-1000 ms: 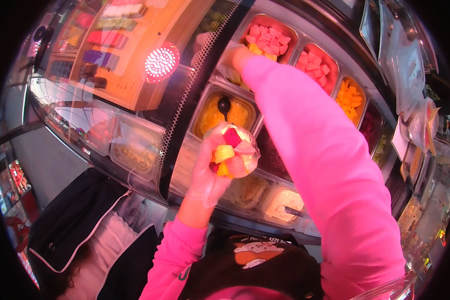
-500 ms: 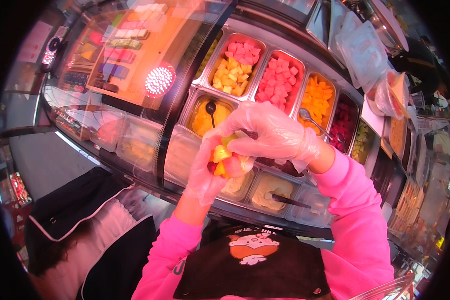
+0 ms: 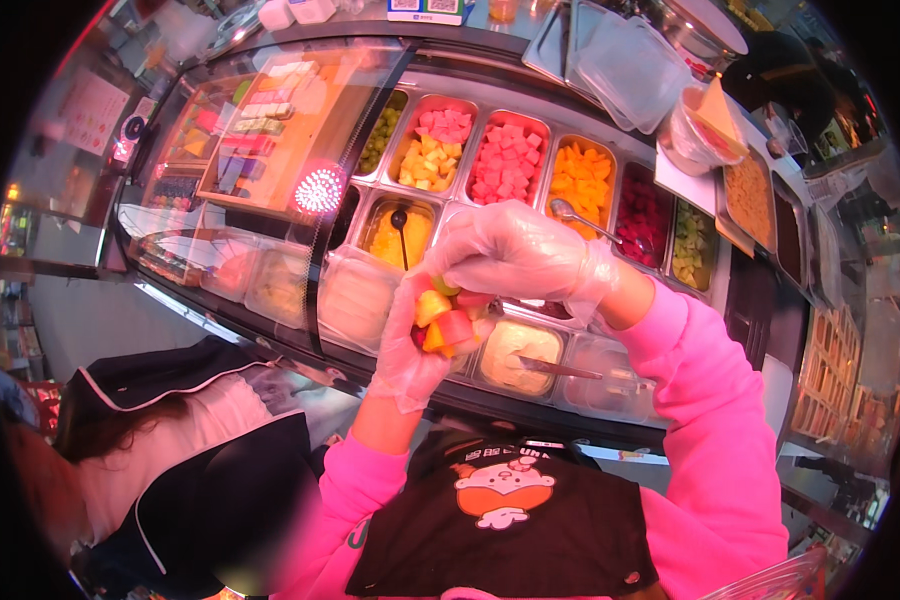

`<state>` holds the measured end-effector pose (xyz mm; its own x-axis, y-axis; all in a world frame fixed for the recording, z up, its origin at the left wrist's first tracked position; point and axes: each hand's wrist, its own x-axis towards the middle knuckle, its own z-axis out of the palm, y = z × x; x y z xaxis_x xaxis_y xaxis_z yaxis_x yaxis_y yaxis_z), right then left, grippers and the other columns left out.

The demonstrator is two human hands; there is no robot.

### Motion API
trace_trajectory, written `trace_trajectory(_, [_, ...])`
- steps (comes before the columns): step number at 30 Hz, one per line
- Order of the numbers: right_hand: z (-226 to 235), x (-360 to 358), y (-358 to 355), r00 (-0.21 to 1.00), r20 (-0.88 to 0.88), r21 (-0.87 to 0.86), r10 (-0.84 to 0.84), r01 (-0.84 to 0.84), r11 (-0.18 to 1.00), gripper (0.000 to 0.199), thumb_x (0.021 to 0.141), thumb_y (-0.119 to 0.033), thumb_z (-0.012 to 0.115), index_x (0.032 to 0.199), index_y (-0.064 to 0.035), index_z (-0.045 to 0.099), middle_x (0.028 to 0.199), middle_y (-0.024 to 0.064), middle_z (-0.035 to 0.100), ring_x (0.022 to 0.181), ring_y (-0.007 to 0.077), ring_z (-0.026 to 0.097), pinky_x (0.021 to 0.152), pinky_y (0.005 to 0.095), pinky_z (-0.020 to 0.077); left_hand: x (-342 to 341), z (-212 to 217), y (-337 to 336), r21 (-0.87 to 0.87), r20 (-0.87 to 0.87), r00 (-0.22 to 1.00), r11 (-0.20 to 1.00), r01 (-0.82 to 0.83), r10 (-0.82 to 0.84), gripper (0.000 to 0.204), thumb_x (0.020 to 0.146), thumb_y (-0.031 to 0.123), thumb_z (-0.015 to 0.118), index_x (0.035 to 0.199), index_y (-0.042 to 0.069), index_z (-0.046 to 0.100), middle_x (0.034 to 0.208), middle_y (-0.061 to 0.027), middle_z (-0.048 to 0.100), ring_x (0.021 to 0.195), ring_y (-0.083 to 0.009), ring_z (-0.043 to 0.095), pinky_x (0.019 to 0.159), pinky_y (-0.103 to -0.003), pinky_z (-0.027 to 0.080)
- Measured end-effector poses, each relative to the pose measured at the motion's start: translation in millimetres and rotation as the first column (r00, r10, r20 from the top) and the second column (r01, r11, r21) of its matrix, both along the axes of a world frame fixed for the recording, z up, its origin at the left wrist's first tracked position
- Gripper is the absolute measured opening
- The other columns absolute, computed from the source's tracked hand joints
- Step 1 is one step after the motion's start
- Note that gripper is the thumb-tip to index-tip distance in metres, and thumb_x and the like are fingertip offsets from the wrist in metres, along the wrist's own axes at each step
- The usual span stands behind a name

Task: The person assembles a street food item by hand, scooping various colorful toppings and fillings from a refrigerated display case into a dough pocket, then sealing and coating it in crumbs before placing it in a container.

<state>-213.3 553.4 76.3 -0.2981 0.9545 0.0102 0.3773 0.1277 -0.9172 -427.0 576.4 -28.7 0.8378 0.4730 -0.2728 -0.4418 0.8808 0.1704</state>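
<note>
Both hands wear clear plastic gloves and meet over the counter. My left hand [image 3: 407, 358] is closed around a handful of cut fruit pieces [image 3: 446, 326], yellow, pink and orange, with a green bit near the top. Whether a cup or wrap lies under them is hidden. Against the top of this fruit, my right hand [image 3: 530, 252] bends its fingers inward, pinched together; what they grip cannot be made out. Just beyond the hands, a tub of yellow fruit [image 3: 380, 236] has a black spoon [image 3: 401, 232] in it.
Steel pans hold pink cubes [image 3: 508, 165], orange chunks [image 3: 580, 180], dark red fruit [image 3: 642, 222] and green pieces [image 3: 692, 250]. A tub of cream [image 3: 518, 360] with a spatula [image 3: 565, 369] stands nearer. Glass covers the display [image 3: 270, 130] at left. A person in dark clothing [image 3: 230, 480] is close at left.
The view has shifted, showing more of the counter's far side. My right hand's fingers have curled further over the fruit, its thumb now less visible. My left hand keeps its hold.
</note>
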Motion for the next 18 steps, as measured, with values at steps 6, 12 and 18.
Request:
trace_trajectory(6, [-24.6, 12.7, -41.8, 0.719, -0.502, -0.255, -0.481, 0.408, 0.877, 0.027, 0.101, -0.026, 0.068, 0.111, -0.0019, 0.076, 0.105, 0.0060, 0.072, 0.097, 0.0149, 0.066, 0.089, 0.0304, 0.0532, 7.3, 10.6, -28.3, 0.159, -0.085, 0.994, 0.986, -0.059, 0.073, 0.072, 0.102, 0.056, 0.059, 0.154, 0.008, 0.042, 0.146, -0.0111, 0.054, 0.135, -0.0311, 0.055, 0.111, -0.056, 0.049])
trace_trajectory(12, [-47.4, -9.4, -100.5, 0.468, -0.371, -0.795, -0.802, 0.286, 0.535, 0.060, 0.103, -0.058, 0.057, 0.107, -0.0005, 0.076, 0.093, 0.0059, 0.072, 0.084, 0.0164, 0.064, 0.075, 0.0339, 0.0531, 19.0, 17.9, -45.5, 0.111, 0.082, 0.992, 0.990, 0.087, -0.096, 0.074, 0.095, 0.047, 0.074, 0.152, 0.010, 0.045, 0.150, -0.0132, 0.053, 0.140, -0.0332, 0.051, 0.119, -0.061, 0.039])
trace_trajectory(18, [-30.6, 2.7, -145.4, 0.501, -0.544, -0.588, -0.673, 0.345, 0.732, 0.041, 0.103, -0.042, 0.065, 0.095, -0.0035, 0.074, 0.087, 0.0046, 0.071, 0.077, 0.0148, 0.064, 0.071, 0.0318, 0.0524, 16.0, 19.4, -66.9, 0.118, -0.005, 0.997, 0.990, 0.076, -0.076, 0.071, 0.097, 0.049, 0.071, 0.152, 0.010, 0.047, 0.149, -0.0134, 0.054, 0.140, -0.0316, 0.051, 0.121, -0.052, 0.040])
